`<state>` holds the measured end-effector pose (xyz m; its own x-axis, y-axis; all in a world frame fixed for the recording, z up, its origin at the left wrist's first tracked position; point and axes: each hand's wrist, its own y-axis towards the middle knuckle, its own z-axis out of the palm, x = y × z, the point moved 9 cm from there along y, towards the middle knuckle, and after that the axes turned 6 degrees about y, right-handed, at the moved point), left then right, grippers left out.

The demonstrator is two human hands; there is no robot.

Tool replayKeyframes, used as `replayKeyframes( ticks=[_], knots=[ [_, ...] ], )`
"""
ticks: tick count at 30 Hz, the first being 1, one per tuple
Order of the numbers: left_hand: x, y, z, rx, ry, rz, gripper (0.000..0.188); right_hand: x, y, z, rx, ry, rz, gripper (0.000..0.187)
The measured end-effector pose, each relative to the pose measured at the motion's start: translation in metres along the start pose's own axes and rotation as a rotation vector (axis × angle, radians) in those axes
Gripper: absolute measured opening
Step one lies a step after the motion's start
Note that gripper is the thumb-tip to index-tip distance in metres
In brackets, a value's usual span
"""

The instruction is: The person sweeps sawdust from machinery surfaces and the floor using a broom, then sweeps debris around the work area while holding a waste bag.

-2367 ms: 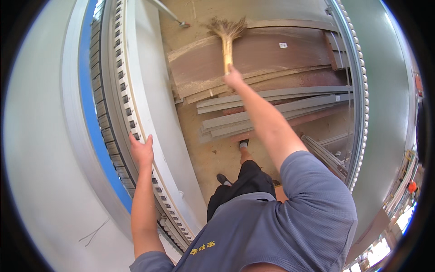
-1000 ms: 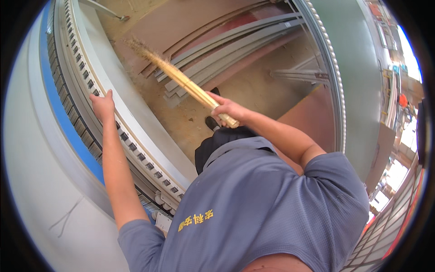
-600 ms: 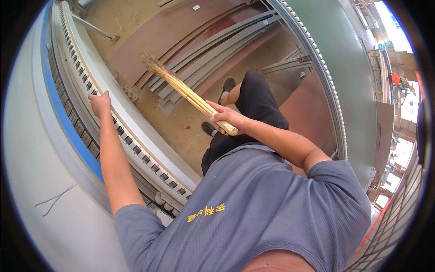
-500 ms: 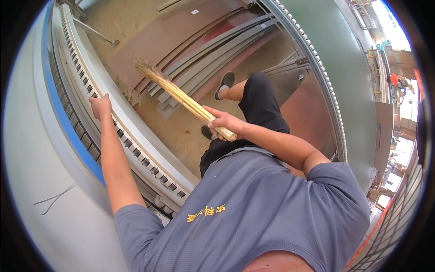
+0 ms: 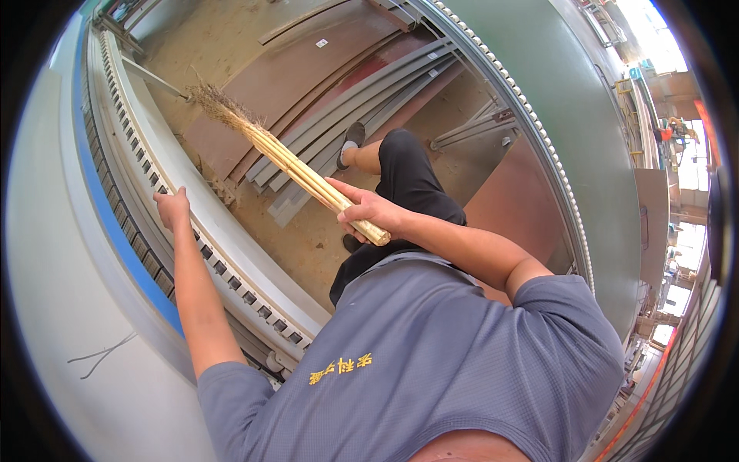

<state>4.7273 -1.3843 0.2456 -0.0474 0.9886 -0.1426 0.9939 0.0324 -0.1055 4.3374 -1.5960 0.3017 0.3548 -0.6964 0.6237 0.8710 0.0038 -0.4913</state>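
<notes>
My right hand (image 5: 371, 213) is wrapped round the butt end of a broom (image 5: 296, 172) made of bundled yellow canes. Its frayed brown twig end points up and to the left, raised over the floor and some boards. On the left, my left arm is stretched out along a long pale rail (image 5: 250, 296) with a row of dark slots. There my left hand (image 5: 174, 209) is closed on the rail's edge, thumb up; part of its fingers is hidden.
Grey strips (image 5: 362, 96) and brown boards (image 5: 262, 81) lie low between two long structures. A green surface edged with white rollers (image 5: 531, 92) runs along the right. A blue band (image 5: 123, 212) borders the pale surface at left. A thin diagonal bar (image 5: 158, 79) crosses near the far left.
The broom and my right hand have shifted a little left, its twig end farther out. My legs have moved left too. My left hand stays at the rail while the view shifts.
</notes>
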Motion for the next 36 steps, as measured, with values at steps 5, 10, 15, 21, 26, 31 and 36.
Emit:
replayKeyframes(
  ticks=[5, 10, 15, 21, 26, 31, 36],
  knots=[
    [-0.001, 0.000, 0.004, -0.002, 0.007, 0.007, 0.068, 0.005, 0.013, -0.023, -0.043, 0.038, -0.046, 0.084],
    [0.006, 0.006, 0.006, -0.021, 0.002, 0.049, 0.078, 0.010, 0.031, -0.042, -0.081, 0.094, 0.033, 0.085],
    [0.009, 0.004, 0.006, -0.022, 0.029, 0.014, 0.083, 0.015, 0.044, -0.062, -0.080, 0.113, 0.094, 0.084],
    [-0.001, 0.018, 0.016, -0.061, -0.048, 0.086, 0.085, 0.037, 0.059, -0.086, -0.063, 0.109, 0.132, 0.085],
    [0.023, 0.022, 0.024, -0.023, -0.055, 0.091, 0.086, 0.020, 0.086, -0.109, -0.084, 0.005, 0.027, 0.086],
    [0.033, 0.012, 0.024, -0.046, -0.082, -0.010, 0.081, 0.029, 0.076, -0.103, -0.039, -0.025, 0.138, 0.085],
    [0.022, 0.010, 0.019, -0.110, -0.137, 0.067, 0.082, 0.037, 0.079, -0.113, 0.000, -0.071, 0.122, 0.087]
  ],
)
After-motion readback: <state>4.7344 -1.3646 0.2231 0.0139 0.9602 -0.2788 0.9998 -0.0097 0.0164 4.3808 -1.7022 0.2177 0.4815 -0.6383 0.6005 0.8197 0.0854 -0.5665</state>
